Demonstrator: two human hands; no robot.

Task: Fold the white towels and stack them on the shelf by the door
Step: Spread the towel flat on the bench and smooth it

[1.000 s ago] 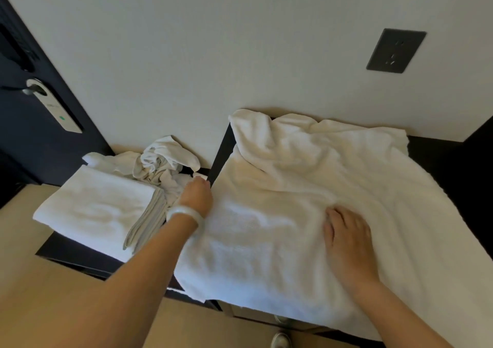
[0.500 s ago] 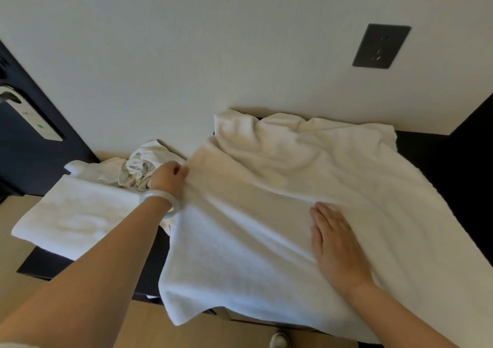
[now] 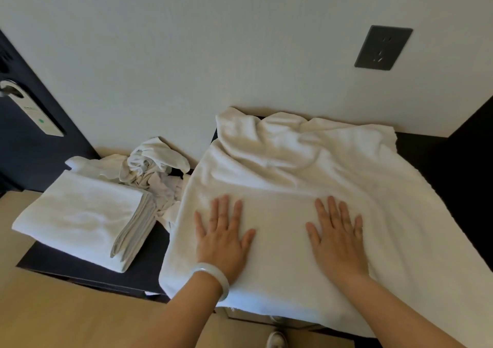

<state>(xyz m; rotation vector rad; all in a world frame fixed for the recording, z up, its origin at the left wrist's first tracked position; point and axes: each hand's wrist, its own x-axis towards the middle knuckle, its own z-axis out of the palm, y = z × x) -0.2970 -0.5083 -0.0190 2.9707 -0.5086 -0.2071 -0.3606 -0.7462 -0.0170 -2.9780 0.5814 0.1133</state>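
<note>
Towel spread on dark shelf, white wall behind.

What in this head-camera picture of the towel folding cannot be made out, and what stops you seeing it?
All in the head view:
Dark top: mostly hidden under the spread towel.
Crumpled pile: too tangled to count how many cloths it holds.
Door tag: its print is too small to read.
Shoe: cut off by the bottom edge.
</note>
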